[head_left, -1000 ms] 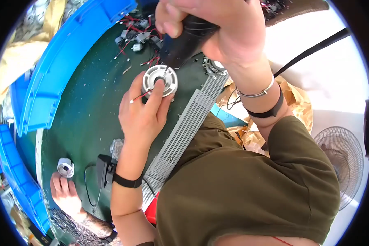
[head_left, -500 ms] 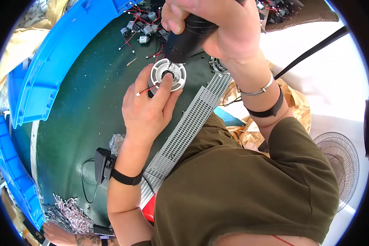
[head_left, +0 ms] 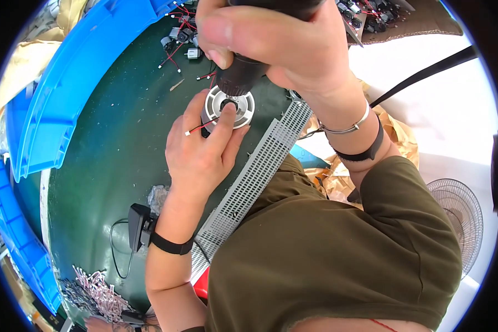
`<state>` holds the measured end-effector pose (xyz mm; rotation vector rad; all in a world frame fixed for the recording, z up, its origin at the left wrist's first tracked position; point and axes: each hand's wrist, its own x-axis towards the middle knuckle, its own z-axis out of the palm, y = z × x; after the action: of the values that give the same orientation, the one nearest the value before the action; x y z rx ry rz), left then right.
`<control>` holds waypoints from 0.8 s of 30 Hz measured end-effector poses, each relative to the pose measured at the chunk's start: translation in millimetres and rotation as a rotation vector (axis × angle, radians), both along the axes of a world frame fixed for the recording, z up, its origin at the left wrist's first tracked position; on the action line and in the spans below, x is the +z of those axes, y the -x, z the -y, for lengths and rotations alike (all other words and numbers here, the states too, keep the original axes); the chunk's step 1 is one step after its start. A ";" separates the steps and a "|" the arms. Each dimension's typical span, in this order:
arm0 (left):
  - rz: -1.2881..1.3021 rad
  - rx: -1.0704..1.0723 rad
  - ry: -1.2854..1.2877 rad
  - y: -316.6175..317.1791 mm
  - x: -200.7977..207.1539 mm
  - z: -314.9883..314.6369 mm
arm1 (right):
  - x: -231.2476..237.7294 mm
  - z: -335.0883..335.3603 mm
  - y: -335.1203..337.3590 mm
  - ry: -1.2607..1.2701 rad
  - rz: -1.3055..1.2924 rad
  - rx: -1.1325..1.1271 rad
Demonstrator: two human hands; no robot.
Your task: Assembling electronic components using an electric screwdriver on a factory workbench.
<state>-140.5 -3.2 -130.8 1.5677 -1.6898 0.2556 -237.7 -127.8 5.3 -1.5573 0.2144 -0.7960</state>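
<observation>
My left hand (head_left: 196,152) is closed around a round white plastic housing (head_left: 248,108) with a spoked rim. Its index finger presses on the dark centre. A short red and black wire (head_left: 198,129) with a small white plug sticks out over the fingers. My right hand (head_left: 301,52) grips a black power screwdriver (head_left: 242,73) from above, nose pointing down. That nose covers the far side of the housing's centre, so the tip is hidden. Whether the tip touches a screw I cannot tell.
Small motors with wires (head_left: 189,37) lie beyond my hands on the green table (head_left: 110,182). Blue bins (head_left: 55,110) line the left. A perforated metal strip (head_left: 254,171) runs along the near edge. Wire bundles (head_left: 102,296) and another person's hand (head_left: 98,324) are at lower left.
The screwdriver has come down and nearer, and its nose now hides the bit that showed before. The housing shifted slightly right and nearer. The other person's hand moved toward the lower edge.
</observation>
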 end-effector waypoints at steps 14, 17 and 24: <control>0.020 0.211 0.089 -32.4 42.4 -47.0 | 18.9 13.2 17.9 0.097 0.565 0.027; -0.112 0.606 -0.180 -101.5 44.3 -112.6 | 46.6 -2.7 39.0 0.316 -0.043 -0.342; 0.296 1.216 -0.532 -132.9 91.7 -150.6 | 13.3 13.5 16.9 0.189 0.221 -0.331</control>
<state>-7.6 147.4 -39.1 2.9394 -0.7823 0.6981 -254.7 -141.3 18.7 -1.6164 0.2432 -1.2712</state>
